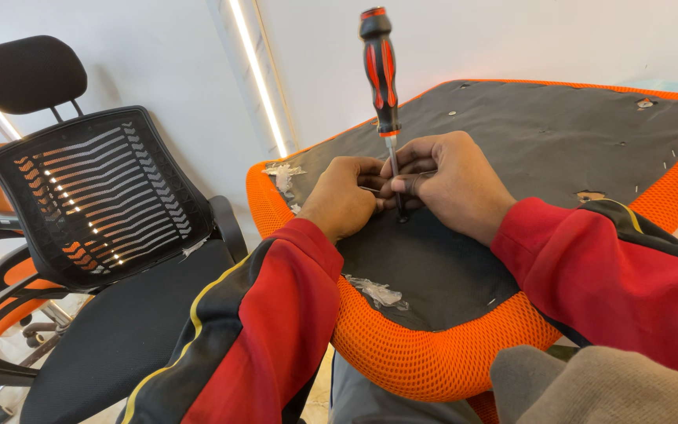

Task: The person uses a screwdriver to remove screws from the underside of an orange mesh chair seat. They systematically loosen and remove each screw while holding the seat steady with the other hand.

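Note:
A chair seat cushion (512, 149), orange mesh round the edge and black fabric on its underside, lies upside down on my lap. A screwdriver (380, 71) with a red and black handle stands upright, its tip on the black fabric. My right hand (445, 184) pinches the metal shaft low down between the fingers. My left hand (343, 196) is closed right beside it, fingertips at the shaft and on a thin metal piece near the tip. Both sleeves are red and black.
A black office chair (96, 235) with a mesh back and headrest stands to the left, an orange chair partly hidden behind it. Scraps of clear tape (377, 293) stick to the cushion's near edge and far left corner. White walls stand behind.

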